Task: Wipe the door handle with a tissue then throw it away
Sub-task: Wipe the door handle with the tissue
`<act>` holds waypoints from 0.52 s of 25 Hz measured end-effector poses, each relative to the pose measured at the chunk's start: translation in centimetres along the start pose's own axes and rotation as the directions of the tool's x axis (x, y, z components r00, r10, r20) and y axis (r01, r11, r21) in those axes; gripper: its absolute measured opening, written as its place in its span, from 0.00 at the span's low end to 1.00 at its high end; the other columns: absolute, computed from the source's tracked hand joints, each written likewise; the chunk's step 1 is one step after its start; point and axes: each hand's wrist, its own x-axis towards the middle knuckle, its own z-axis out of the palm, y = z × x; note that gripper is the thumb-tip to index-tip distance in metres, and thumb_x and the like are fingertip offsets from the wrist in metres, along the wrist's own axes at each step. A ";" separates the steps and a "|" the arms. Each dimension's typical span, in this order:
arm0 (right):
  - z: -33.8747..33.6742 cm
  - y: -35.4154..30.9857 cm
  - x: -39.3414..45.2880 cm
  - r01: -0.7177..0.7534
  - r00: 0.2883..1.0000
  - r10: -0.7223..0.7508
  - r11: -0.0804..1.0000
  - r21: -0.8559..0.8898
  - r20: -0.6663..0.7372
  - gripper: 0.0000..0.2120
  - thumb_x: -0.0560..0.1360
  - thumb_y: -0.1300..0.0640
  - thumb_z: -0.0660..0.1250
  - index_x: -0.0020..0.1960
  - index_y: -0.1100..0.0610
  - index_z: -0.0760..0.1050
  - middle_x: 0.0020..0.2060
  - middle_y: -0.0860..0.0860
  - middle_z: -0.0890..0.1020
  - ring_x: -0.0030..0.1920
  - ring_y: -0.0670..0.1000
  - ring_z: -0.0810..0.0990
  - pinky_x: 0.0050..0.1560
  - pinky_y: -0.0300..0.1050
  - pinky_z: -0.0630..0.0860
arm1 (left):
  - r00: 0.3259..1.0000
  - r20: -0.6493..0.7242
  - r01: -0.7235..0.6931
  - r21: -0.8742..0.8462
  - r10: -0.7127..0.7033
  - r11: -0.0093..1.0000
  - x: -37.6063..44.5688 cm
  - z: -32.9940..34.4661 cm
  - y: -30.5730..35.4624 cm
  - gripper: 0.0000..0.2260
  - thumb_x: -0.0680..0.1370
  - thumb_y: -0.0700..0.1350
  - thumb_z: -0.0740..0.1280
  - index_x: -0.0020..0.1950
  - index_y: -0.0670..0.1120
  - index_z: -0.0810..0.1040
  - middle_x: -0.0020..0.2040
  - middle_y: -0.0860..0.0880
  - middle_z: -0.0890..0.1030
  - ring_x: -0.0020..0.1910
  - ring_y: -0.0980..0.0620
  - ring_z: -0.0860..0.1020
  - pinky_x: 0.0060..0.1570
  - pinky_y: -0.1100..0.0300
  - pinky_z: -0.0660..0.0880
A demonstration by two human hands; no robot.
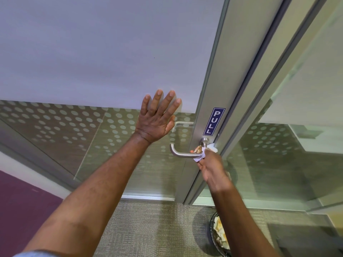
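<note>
A silver lever door handle [182,154] sticks out of the metal door frame [207,101] just below a blue PULL sign [214,121]. My right hand [213,169] is shut on a white tissue [211,147] and presses it around the handle's base end, by the round rose. My left hand [157,117] lies flat with fingers spread against the frosted glass door panel [104,52], left of the handle and holding nothing.
A dark wire waste basket [219,236] with crumpled paper in it stands on the carpet at the lower right, partly hidden by my right forearm. A glass side panel [289,145] runs to the right of the frame. A purple wall [22,197] is at the lower left.
</note>
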 end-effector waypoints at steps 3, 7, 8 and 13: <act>0.1 1.9 -0.7 0.271 0.958 -0.285 0.920 -0.282 -0.010 0.11 0.82 0.64 0.56 0.53 0.61 0.77 0.45 0.55 0.79 0.46 0.53 0.78 0.44 0.41 0.78 | 1.000 0.004 0.004 0.004 -0.004 1.000 0.1 -0.1 0.0 0.30 0.81 0.53 0.61 0.82 0.48 0.59 0.86 0.47 0.42 0.84 0.41 0.39 0.81 0.41 0.41; -0.3 3.5 -0.7 0.378 0.904 -0.427 0.833 -0.403 -0.034 0.18 0.85 0.51 0.58 0.67 0.58 0.79 0.56 0.52 0.85 0.55 0.55 0.84 0.54 0.44 0.80 | 1.000 -0.004 0.004 0.008 -0.004 1.000 0.1 0.0 0.0 0.30 0.81 0.53 0.62 0.82 0.48 0.60 0.86 0.46 0.42 0.84 0.41 0.40 0.81 0.40 0.43; -0.4 3.5 -0.6 0.360 0.908 -0.412 0.863 -0.355 -0.081 0.19 0.84 0.49 0.59 0.63 0.59 0.82 0.51 0.51 0.87 0.51 0.54 0.85 0.46 0.39 0.80 | 1.000 -0.006 0.005 0.007 -0.005 1.000 0.0 0.0 0.0 0.30 0.81 0.53 0.62 0.82 0.48 0.59 0.86 0.46 0.42 0.84 0.41 0.40 0.81 0.40 0.43; -1.4 1.2 1.1 0.154 0.979 -0.142 0.986 0.069 -0.146 0.19 0.81 0.54 0.69 0.63 0.68 0.80 0.49 0.59 0.86 0.41 0.53 0.80 0.33 0.41 0.73 | 1.000 -0.012 0.004 0.011 -0.004 1.000 0.0 0.1 0.0 0.32 0.81 0.53 0.62 0.83 0.48 0.58 0.86 0.46 0.43 0.84 0.41 0.40 0.81 0.40 0.42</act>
